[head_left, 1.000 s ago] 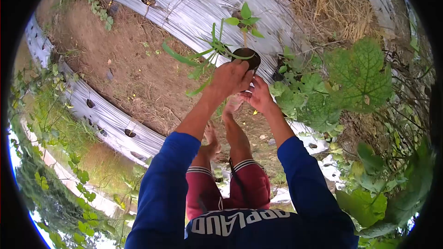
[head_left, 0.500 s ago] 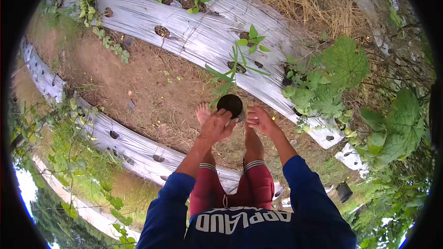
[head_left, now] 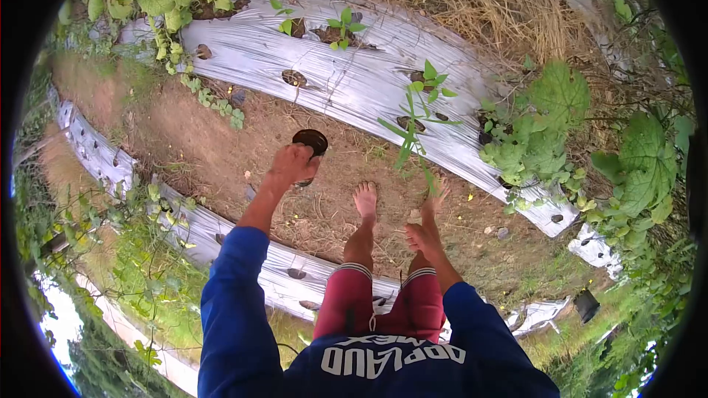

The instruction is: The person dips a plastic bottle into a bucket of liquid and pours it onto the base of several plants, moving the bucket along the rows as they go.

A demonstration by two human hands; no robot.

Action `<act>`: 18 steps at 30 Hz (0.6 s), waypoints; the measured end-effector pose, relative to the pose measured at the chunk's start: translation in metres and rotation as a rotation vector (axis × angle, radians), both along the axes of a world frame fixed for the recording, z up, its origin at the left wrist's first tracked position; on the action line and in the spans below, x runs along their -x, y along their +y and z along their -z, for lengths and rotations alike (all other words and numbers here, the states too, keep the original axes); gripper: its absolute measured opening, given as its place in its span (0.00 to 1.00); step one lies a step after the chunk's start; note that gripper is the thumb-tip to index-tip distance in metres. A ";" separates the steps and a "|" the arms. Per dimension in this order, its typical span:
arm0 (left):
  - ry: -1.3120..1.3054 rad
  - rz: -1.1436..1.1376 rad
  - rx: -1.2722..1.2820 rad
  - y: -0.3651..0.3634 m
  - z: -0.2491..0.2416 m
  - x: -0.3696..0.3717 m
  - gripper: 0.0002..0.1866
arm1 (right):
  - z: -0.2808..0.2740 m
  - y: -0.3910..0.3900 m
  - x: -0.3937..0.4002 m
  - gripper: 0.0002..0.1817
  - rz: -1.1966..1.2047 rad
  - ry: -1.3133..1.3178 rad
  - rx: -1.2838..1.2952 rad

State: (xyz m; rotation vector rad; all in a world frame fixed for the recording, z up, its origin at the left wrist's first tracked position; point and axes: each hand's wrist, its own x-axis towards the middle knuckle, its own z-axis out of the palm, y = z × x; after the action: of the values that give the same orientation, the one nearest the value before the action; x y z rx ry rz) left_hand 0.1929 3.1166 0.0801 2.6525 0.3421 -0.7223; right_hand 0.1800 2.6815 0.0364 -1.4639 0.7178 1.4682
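My left hand [head_left: 293, 164] grips a black round-mouthed container [head_left: 310, 138] by its near side, out over the bare soil path. Its dark mouth faces up toward me, and the fingers curl over the rim. My right hand [head_left: 422, 237] is held in front of my right leg with its fingers curled together; whatever is between them is hidden. Beyond my right foot, a long-leaved plant [head_left: 411, 133] rises by a hole in the silver plastic mulch [head_left: 354, 92].
A leafy seedling [head_left: 431, 81] and several planting holes dot the mulched bed. Broad-leaved vines [head_left: 553, 103] spread on the right. Dry straw [head_left: 501, 7] lies behind the bed. Another mulched strip [head_left: 276, 262] runs behind my feet, and a black pot [head_left: 586, 306] lies at lower right.
My left hand has carried the container away to the left, apart from my right hand. The right hand has drawn back toward my body. The view has shifted slightly.
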 end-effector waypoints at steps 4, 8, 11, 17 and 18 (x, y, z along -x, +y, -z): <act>0.187 0.080 -0.127 0.050 -0.015 -0.066 0.25 | 0.017 -0.019 0.012 0.22 -0.047 -0.175 0.030; 0.282 0.199 -0.262 0.084 -0.030 -0.125 0.30 | 0.027 -0.030 0.006 0.22 0.035 -0.022 0.146; 0.282 0.220 -0.323 0.098 -0.050 -0.161 0.31 | 0.023 -0.040 0.004 0.22 0.108 -0.030 0.158; 0.092 0.248 -0.406 0.119 -0.049 -0.202 0.26 | 0.025 -0.050 0.007 0.22 0.158 -0.018 0.143; 0.091 0.252 -0.406 0.119 -0.053 -0.210 0.26 | 0.025 -0.051 0.009 0.22 0.169 -0.014 0.149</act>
State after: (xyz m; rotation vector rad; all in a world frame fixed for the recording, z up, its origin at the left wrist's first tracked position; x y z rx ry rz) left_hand 0.4025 3.2356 0.1330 3.0908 0.1951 -0.9382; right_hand 0.1714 2.6307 0.0113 -1.4848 0.9351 1.2974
